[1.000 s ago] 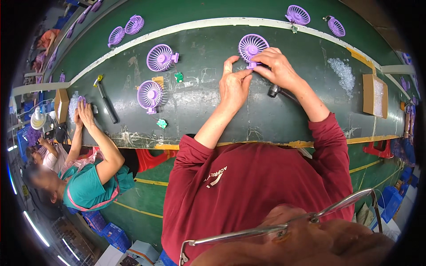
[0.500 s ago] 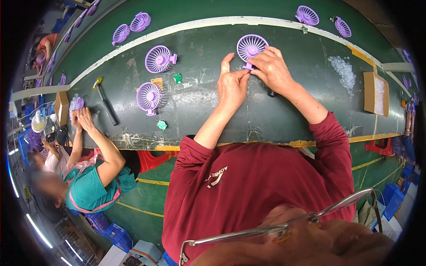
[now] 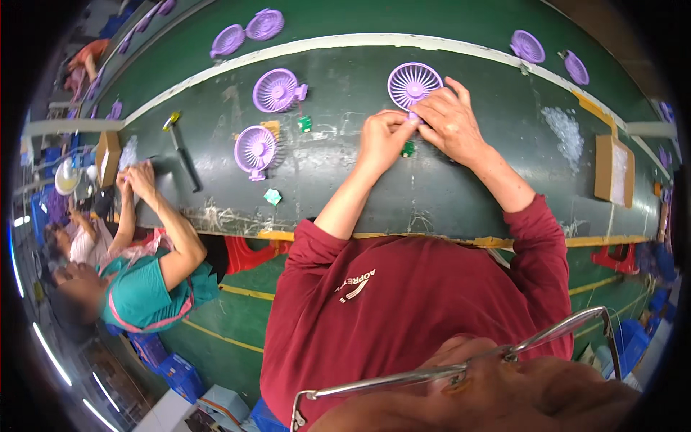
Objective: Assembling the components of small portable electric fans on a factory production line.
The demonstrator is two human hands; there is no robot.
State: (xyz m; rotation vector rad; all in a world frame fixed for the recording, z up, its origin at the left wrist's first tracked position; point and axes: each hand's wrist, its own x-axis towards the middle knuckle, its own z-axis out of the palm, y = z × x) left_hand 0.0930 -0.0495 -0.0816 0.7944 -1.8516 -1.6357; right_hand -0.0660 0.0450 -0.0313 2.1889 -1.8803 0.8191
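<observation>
Working, seemingly, at the stem (image 3: 412,115) of a fan (image 3: 414,85).
Left hand (image 3: 383,142) and right hand (image 3: 452,122) are pinching it, the fan extending beyond them over the surface (image 3: 475,205); next is probably calling for steady pressure.

On the workbench (image 3: 345,201), a fan cage (image 3: 415,85) lies beyond the left hand (image 3: 383,138) and right hand (image 3: 453,124), with a circuit board (image 3: 407,149) between them, nearer than the cage. To the left lie two more cages (image 3: 255,152), one behind the other, then a hammer (image 3: 185,156) farther left. To the right, loose pieces (image 3: 563,137) lie beside a box (image 3: 603,169), and behind the rail (image 3: 381,39) sit other cages (image 3: 527,47), a pair at each side
</observation>
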